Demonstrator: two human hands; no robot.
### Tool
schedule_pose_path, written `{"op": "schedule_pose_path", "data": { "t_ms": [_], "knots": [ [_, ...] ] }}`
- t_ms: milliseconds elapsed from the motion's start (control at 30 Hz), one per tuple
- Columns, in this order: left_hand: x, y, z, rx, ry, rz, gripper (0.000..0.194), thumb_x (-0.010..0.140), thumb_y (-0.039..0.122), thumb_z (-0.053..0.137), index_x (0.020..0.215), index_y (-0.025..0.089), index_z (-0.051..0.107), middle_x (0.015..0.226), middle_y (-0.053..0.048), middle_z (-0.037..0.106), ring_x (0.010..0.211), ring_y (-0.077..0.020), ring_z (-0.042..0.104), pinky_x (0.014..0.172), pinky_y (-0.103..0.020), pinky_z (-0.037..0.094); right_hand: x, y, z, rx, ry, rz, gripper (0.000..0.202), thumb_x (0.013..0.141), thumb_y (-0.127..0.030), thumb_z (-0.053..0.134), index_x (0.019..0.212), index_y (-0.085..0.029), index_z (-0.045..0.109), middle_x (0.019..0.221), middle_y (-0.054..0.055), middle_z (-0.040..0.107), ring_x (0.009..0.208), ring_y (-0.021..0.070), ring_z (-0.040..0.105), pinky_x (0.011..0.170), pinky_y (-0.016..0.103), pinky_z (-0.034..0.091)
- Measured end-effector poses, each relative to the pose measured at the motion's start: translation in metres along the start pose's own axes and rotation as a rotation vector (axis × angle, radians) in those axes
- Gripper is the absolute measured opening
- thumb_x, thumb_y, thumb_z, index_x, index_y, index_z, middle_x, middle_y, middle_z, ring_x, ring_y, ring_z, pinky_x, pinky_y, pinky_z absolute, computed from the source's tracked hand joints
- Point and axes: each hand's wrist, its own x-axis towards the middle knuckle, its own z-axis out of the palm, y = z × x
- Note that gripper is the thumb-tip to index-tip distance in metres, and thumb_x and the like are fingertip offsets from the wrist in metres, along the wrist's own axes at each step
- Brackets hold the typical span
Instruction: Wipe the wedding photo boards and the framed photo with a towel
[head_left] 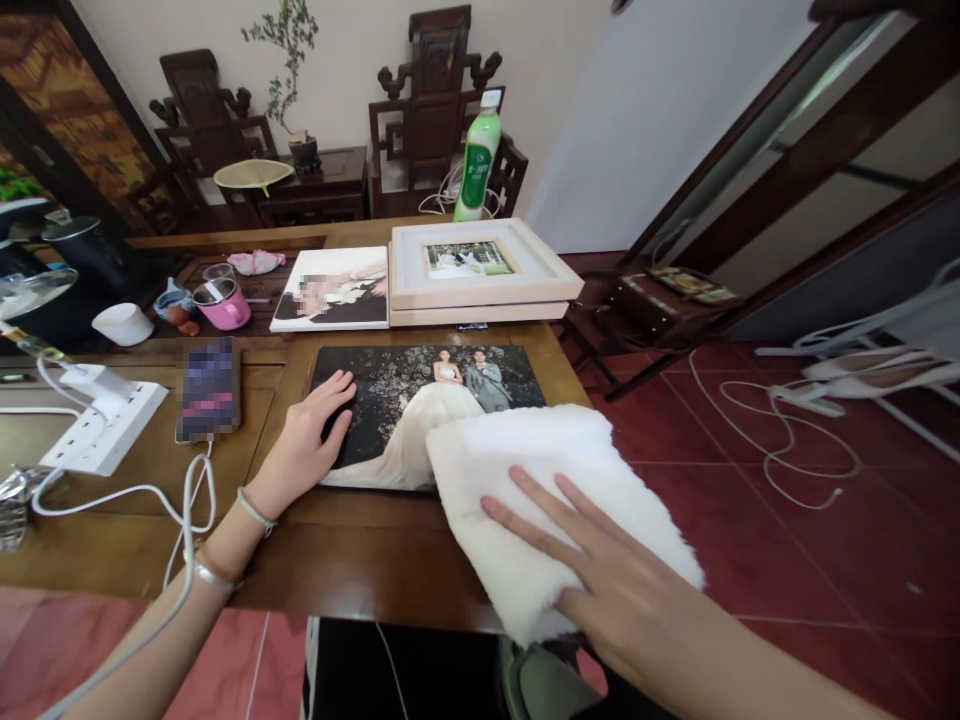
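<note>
A wedding photo panel (397, 400) with a dark background lies flat on the wooden table (352, 560). My left hand (315, 430) rests at its left edge, fingers apart, a bracelet on the wrist. Over the panel's lower right part and past the table's edge spreads a fluffy white cloth (517, 450). My right hand (592, 545) lies on top of the cloth with its fingers spread; the thumb is partly hidden by the cloth's folds.
Behind the panel are a white-edged photo (367, 270) and stacked pale frames (540, 270), with a green bottle (478, 160) beyond. At left are a phone (208, 390), power strip (112, 420), trailing cables, a pink mug (225, 303) and white cup (124, 323).
</note>
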Motion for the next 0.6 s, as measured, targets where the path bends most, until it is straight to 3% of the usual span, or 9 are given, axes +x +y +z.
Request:
{"op": "schedule_pose_path", "data": {
  "t_ms": [200, 333, 467, 600],
  "knots": [
    [0.0, -0.001, -0.002, 0.026, -0.019, 0.011, 0.038, 0.096, 0.029, 0.045, 0.125, 0.011, 0.061, 0.14, -0.016, 0.055, 0.137, -0.0265, 0.045, 0.114, -0.049, 0.037, 0.031, 0.083, -0.006, -0.018, -0.148, 0.028, 0.042, 0.062, 0.009, 0.038, 0.08, -0.017, 0.067, 0.148, 0.01, 0.046, 0.144, 0.0332, 0.021, 0.111, 0.062, 0.033],
    [0.001, -0.002, -0.001, 0.007, -0.016, 0.011, 0.037, 0.096, 0.029, 0.046, 0.124, 0.011, 0.061, 0.139, -0.016, 0.056, 0.137, -0.0267, 0.045, 0.115, -0.048, 0.036, 0.061, 0.132, -0.011, -0.02, -0.244, 0.088, 0.051, 0.063, 0.008, 0.042, 0.101, -0.016, 0.068, 0.149, 0.014, 0.043, 0.141, 0.0323, 0.029, 0.113, 0.053, 0.034],
    [0.001, -0.002, -0.001, 0.001, -0.015, 0.004, 0.036, 0.096, 0.029, 0.046, 0.124, 0.012, 0.061, 0.139, -0.015, 0.056, 0.137, -0.0267, 0.045, 0.115, -0.048, 0.036, 0.085, 0.157, -0.015, -0.061, -0.3, 0.164, 0.053, 0.067, 0.006, 0.044, 0.109, -0.015, 0.066, 0.146, 0.018, 0.046, 0.135, 0.0362, 0.04, 0.101, 0.052, 0.047],
    [0.001, -0.001, -0.001, -0.006, -0.008, 0.012, 0.036, 0.096, 0.029, 0.046, 0.124, 0.013, 0.062, 0.139, -0.015, 0.057, 0.136, -0.0261, 0.045, 0.115, -0.048, 0.036, 0.094, 0.161, -0.017, -0.079, -0.307, 0.164, 0.054, 0.065, 0.006, 0.044, 0.109, -0.016, 0.066, 0.142, 0.018, 0.051, 0.132, 0.0359, 0.046, 0.096, 0.051, 0.051]
  ]
}}
